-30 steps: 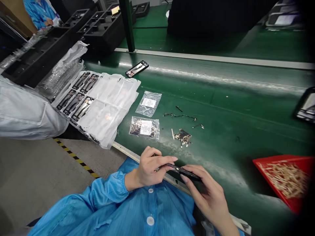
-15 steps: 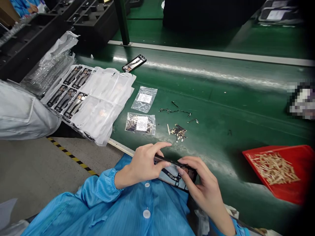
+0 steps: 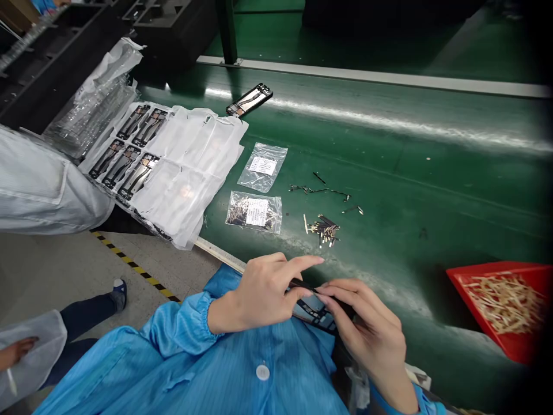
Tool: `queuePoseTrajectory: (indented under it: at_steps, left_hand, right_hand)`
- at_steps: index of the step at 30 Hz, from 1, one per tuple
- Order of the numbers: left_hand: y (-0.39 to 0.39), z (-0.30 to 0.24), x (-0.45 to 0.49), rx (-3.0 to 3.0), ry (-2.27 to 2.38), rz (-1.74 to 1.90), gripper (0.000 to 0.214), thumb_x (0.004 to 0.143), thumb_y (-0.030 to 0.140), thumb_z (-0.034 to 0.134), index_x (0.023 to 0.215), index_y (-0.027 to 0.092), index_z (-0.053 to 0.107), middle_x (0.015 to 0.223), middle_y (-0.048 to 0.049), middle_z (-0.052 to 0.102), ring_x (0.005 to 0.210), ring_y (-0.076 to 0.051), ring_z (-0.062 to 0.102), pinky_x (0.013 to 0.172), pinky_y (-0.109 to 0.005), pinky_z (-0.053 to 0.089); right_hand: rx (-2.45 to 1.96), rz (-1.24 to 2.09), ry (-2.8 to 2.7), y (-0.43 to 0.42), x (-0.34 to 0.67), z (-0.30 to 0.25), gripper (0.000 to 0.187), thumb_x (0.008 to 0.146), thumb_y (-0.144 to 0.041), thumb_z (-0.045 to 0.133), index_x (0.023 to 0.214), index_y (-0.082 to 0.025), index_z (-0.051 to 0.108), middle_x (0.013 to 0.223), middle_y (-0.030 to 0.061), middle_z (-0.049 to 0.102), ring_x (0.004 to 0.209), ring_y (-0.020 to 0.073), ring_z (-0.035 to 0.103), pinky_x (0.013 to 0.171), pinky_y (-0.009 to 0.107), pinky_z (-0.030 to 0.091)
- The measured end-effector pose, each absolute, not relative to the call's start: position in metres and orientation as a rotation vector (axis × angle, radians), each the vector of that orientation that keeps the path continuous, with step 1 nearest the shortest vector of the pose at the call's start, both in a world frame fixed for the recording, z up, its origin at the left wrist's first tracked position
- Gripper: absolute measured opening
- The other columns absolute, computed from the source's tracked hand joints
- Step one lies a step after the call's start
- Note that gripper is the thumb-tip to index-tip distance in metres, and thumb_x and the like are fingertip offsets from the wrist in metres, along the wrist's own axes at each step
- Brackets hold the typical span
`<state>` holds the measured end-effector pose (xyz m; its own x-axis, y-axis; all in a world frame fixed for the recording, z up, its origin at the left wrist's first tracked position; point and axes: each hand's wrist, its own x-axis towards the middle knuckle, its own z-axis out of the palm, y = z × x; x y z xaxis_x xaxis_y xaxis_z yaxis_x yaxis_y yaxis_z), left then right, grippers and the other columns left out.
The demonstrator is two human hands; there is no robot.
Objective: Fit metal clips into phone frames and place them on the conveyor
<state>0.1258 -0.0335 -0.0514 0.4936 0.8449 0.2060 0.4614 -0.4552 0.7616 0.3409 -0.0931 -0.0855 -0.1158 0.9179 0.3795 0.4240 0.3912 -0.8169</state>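
Close to my body, a dark phone frame [image 3: 314, 310] is held low over the bench edge, tilted, its inner side partly showing. My left hand [image 3: 264, 291] is closed on its left end, with the index finger stretched out above it. On the right end, my right hand [image 3: 370, 323] grips the upper edge between thumb and fingers. Both hands cover much of the frame. Just beyond them lies a pile of small black and gold strips [image 3: 327, 228]. A few thin black cable pieces [image 3: 322, 190] are scattered behind that pile.
Two labelled plastic bags [image 3: 263, 166] lie left of the strips. Further left is a white tray [image 3: 190, 150] with several phone frames. Another phone frame [image 3: 249, 100] rests at the back. At right stands a red bin [image 3: 514, 346] of pale strips. A person's hand [image 3: 17, 351] shows lower left.
The phone frame has tipped so that less of its inner side shows. My hands have drawn slightly closer together. The view has shifted, and another person has appeared at lower left.
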Motion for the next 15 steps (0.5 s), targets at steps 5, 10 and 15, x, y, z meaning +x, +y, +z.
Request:
queuePoseTrajectory:
  at_steps: [5, 10, 15]
  left_hand:
    - [-0.033, -0.053, 0.127, 2.205, 1.021, 0.910, 0.034, 0.109, 0.035, 0.064, 0.139, 0.020, 0.065, 0.089, -0.0008, 0.080, 0.073, -0.017, 0.069, 0.070, -0.032, 0.060]
    - [-0.034, -0.053, 0.128, 2.159, 1.035, 0.870, 0.033, 0.108, 0.034, 0.064, 0.139, 0.023, 0.067, 0.090, 0.0000, 0.081, 0.075, -0.017, 0.071, 0.074, -0.032, 0.061]
    - [-0.029, -0.059, 0.123, 2.014, 1.021, 0.907, 0.038, 0.103, 0.039, 0.072, 0.137, 0.024, 0.069, 0.094, -0.0019, 0.082, 0.078, -0.019, 0.072, 0.078, -0.034, 0.062]
  right_hand:
    - [-1.169, 0.588, -1.695, -0.092, 0.337, -0.083, 0.030, 0.096, 0.003, 0.070, 0.113, -0.020, 0.075, 0.105, 0.0075, 0.071, 0.093, 0.0201, 0.069, 0.077, 0.034, 0.057]
    - [-1.190, 0.565, -1.695, -0.094, 0.336, -0.082, 0.030, 0.096, -0.001, 0.070, 0.112, -0.025, 0.075, 0.102, 0.0063, 0.072, 0.091, 0.0220, 0.070, 0.076, 0.036, 0.058]
    - [-1.338, 0.739, -1.671, -0.094, 0.351, -0.091, 0.034, 0.101, -0.024, 0.075, 0.134, -0.027, 0.068, 0.111, 0.0067, 0.076, 0.092, 0.0223, 0.076, 0.081, 0.033, 0.065]
